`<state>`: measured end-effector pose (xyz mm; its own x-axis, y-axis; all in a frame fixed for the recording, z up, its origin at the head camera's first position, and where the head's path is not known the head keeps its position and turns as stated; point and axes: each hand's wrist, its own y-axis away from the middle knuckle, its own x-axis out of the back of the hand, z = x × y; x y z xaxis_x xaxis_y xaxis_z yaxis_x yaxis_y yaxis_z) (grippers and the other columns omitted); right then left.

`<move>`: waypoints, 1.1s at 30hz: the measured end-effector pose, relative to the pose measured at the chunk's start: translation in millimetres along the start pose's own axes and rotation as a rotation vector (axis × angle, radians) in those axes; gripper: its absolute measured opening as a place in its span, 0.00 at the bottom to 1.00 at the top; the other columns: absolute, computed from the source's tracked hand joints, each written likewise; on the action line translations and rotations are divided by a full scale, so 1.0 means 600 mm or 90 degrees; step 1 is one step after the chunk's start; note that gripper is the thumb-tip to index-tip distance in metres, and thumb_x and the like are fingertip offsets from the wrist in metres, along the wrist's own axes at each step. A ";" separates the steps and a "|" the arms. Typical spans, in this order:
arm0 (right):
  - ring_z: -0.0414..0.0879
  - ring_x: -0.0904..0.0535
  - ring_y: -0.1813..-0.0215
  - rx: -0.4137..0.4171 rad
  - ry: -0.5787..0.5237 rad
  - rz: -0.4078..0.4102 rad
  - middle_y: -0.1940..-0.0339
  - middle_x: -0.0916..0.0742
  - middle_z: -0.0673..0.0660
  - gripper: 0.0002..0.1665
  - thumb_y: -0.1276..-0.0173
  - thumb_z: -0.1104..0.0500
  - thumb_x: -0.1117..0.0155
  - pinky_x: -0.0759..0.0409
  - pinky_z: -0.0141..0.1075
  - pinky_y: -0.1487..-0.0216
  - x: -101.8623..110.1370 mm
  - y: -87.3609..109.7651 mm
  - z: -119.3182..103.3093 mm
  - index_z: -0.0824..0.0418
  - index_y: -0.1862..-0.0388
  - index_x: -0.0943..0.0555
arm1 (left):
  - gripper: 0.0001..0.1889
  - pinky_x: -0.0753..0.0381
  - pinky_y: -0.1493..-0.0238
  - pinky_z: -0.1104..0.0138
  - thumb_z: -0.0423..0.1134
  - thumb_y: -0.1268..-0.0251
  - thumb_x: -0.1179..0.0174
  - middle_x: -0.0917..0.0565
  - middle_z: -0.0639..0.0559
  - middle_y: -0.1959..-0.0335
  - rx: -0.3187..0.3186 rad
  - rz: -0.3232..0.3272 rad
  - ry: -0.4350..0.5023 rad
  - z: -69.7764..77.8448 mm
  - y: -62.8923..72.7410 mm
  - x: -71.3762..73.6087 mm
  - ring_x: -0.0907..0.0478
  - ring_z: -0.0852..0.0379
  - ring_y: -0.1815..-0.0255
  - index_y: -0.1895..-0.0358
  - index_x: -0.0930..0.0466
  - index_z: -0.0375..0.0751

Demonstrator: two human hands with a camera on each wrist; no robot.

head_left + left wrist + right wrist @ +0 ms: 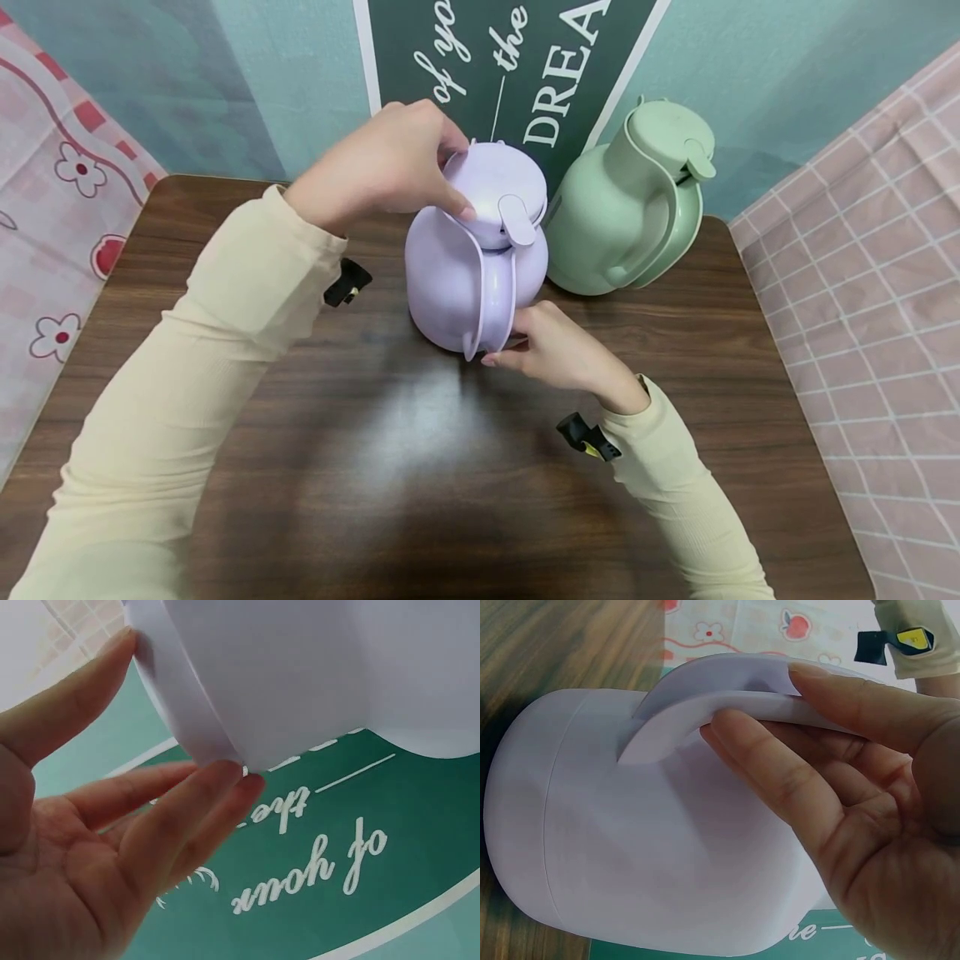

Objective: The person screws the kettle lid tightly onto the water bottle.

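A lavender thermos jug [442, 283] stands on the wooden table, its handle turned toward the viewer. My left hand [397, 162] holds the jug's round lid [491, 179] from the left side. In the left wrist view, the thumb [97, 686] and fingertips of that hand press against opposite sides of the pale lid part. My right hand [558, 350] pinches the lower part of the handle [497, 300]. Seen from the right wrist, its thumb lies on one side of the handle [705, 709] and the fingers on the other.
A green thermos jug [607, 217] stands just right of the lavender one. Behind both, a dark green board [480, 75] with white lettering is at the wall. Pink checked cloth [877, 333] borders the right side, and a flowered cloth [67, 208] the left.
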<state>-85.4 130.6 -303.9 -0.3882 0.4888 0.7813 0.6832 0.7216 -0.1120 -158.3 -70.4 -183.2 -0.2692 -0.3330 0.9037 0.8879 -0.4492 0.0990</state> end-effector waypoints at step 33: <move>0.39 0.24 0.70 0.012 -0.005 0.004 0.73 0.16 0.48 0.06 0.48 0.65 0.31 0.26 0.33 0.66 -0.001 0.000 0.003 0.62 0.70 0.18 | 0.17 0.32 0.57 0.63 0.45 0.50 0.32 0.18 0.51 0.65 -0.001 -0.026 0.027 -0.011 -0.004 0.008 0.29 0.55 0.60 0.57 0.19 0.42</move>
<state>-86.2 131.1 -305.2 -0.3887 0.4971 0.7757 0.6740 0.7275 -0.1284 -164.2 -76.5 -182.1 -0.3205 -0.3495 0.8804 0.8753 -0.4647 0.1341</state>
